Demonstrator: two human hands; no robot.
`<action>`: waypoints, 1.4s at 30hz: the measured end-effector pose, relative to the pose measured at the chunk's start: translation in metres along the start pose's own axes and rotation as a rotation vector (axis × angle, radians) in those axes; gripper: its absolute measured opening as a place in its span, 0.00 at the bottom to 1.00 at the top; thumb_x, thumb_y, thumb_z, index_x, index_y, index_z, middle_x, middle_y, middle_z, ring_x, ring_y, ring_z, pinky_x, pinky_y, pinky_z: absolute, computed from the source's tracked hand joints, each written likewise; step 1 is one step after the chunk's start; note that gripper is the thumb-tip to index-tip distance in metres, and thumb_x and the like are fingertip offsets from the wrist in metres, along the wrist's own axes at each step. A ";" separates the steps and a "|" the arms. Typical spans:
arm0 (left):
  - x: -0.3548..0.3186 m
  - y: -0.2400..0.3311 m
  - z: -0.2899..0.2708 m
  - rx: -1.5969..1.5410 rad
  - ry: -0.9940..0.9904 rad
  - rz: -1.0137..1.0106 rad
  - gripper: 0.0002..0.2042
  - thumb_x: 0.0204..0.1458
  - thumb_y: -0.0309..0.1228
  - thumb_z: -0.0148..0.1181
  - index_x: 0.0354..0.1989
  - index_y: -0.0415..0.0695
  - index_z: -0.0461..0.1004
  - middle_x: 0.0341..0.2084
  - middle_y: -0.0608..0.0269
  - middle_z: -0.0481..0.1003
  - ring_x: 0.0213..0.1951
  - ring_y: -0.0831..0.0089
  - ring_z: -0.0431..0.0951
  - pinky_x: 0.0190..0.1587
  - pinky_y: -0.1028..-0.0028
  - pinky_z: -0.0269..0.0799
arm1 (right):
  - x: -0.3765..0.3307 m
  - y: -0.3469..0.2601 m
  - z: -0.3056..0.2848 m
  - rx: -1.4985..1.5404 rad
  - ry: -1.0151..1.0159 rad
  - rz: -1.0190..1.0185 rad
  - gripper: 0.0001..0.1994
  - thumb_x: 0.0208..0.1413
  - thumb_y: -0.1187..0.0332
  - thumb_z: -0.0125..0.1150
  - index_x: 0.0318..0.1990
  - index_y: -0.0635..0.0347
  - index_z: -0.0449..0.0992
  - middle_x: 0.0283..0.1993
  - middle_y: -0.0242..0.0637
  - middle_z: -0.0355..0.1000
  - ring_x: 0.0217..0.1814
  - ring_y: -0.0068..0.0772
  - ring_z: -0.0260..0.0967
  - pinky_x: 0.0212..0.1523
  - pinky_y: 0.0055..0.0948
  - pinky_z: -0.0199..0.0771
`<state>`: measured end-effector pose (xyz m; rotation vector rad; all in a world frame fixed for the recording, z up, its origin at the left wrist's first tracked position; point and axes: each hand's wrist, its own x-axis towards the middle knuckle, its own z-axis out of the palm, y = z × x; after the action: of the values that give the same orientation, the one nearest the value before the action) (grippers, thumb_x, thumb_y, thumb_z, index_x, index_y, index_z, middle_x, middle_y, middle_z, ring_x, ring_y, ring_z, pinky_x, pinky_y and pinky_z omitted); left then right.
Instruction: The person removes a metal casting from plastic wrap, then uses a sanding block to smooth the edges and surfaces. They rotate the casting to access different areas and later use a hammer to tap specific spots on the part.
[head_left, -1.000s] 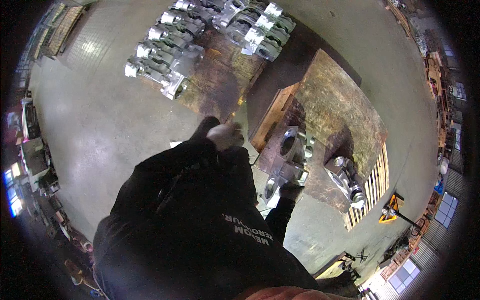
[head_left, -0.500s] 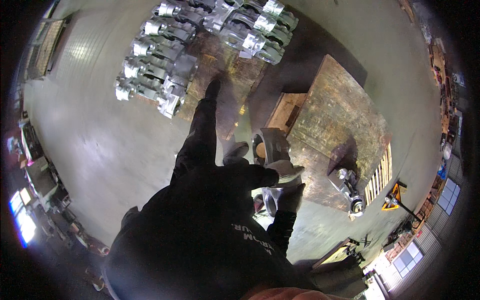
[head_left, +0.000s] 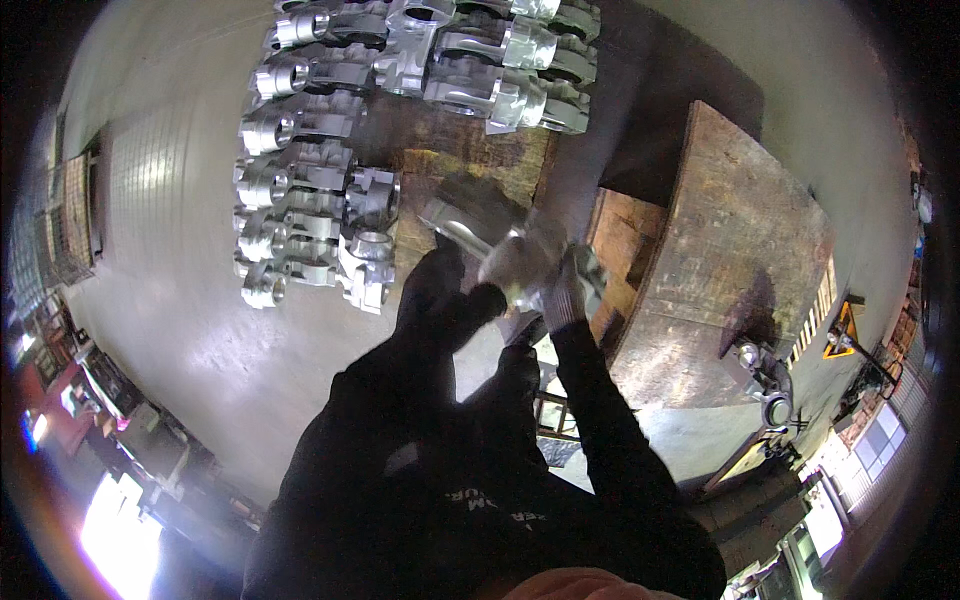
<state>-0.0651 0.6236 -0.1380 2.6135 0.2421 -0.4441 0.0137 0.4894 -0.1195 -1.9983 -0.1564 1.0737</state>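
Note:
My left hand (head_left: 508, 266), in a pale glove, is closed round the middle of a metal connecting rod (head_left: 452, 222). My right hand (head_left: 566, 292), gloved too, grips the same rod near its other end. The rod is blurred by motion and tilted, its left end pointing at a wooden board (head_left: 480, 145). Rows of similar silver connecting rods (head_left: 315, 210) lie on this board, to the left of and beyond my hands. My fingers are partly hidden behind the part and by blur.
A second wooden board (head_left: 730, 230) stands to the right, with another connecting rod (head_left: 765, 380) at its near right edge. A brown wooden piece (head_left: 625, 250) shows along its left side. Farther right is a yellow-orange triangular frame (head_left: 842, 330). A slatted pallet (head_left: 75, 215) lies far left.
My hands have carried the connecting rod away from beside the right board, leftward and forward to the board with the rows. My view has turned, and the rows now appear nearer.

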 end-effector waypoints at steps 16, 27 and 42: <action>0.126 -0.235 0.090 -1.014 0.292 -0.617 0.15 0.70 0.32 0.43 0.53 0.34 0.70 0.45 0.59 0.76 0.45 0.69 0.73 0.50 0.72 0.68 | 0.336 0.087 0.152 0.072 -0.036 0.223 0.23 0.70 0.52 0.55 0.61 0.61 0.73 0.52 0.40 0.78 0.43 0.31 0.75 0.37 0.28 0.74; 0.130 -0.226 0.096 -1.428 0.513 -0.669 0.17 0.68 0.39 0.50 0.45 0.35 0.75 0.35 0.59 0.78 0.38 0.67 0.74 0.43 0.64 0.70 | 0.311 0.092 0.151 -0.063 0.120 -0.074 0.29 0.67 0.60 0.55 0.70 0.66 0.61 0.66 0.44 0.66 0.66 0.38 0.64 0.63 0.31 0.65; 0.130 -0.201 0.084 -1.932 0.607 -0.587 0.14 0.70 0.35 0.48 0.47 0.35 0.73 0.34 0.74 0.70 0.36 0.80 0.64 0.39 0.76 0.64 | 0.330 0.127 0.159 0.218 0.162 -0.219 0.25 0.68 0.59 0.56 0.63 0.71 0.68 0.61 0.50 0.71 0.59 0.38 0.71 0.57 0.32 0.73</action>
<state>-0.0154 0.7705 -0.3388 0.6421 0.9871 0.3657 0.0698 0.6582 -0.4636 -1.8148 -0.1610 0.7528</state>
